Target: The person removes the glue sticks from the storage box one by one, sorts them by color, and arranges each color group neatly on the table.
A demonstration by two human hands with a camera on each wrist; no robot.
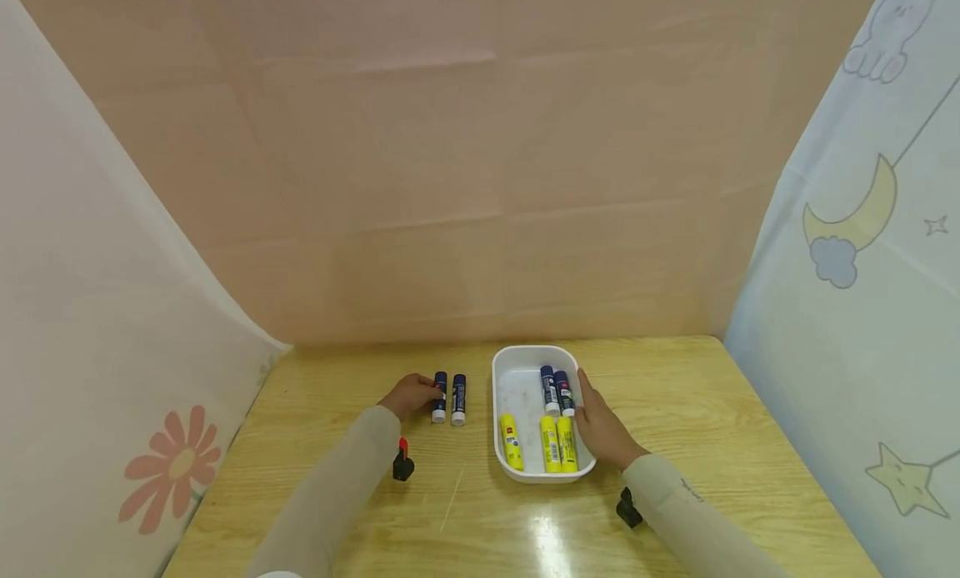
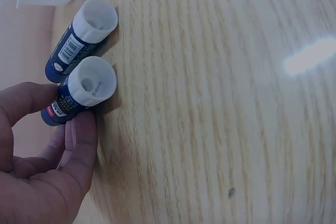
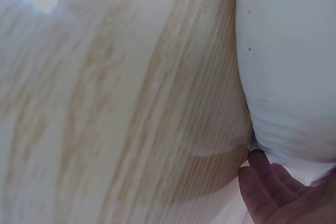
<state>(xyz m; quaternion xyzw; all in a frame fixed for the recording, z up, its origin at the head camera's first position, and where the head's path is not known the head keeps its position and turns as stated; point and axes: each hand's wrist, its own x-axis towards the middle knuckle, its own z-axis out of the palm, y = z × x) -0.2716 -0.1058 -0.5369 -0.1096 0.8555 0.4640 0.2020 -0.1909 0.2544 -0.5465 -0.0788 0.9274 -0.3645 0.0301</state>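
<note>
Navy-blue cylindrical tube (image 1: 440, 406) | axis running 12-to-6 | left hand (image 1: 408, 396) nearer, pinching it at 3 o'clock | right hand (image 1: 606, 429) straight-fingered, touching white rectangular tray (image 1: 521, 391)

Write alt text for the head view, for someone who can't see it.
A person's left hand has a dark blue tube in its grip, beside a second tube on a wooden table; the right hand touches the right side of a white tray. Inside lie two more blue tubes and three yellow tubes.
</note>
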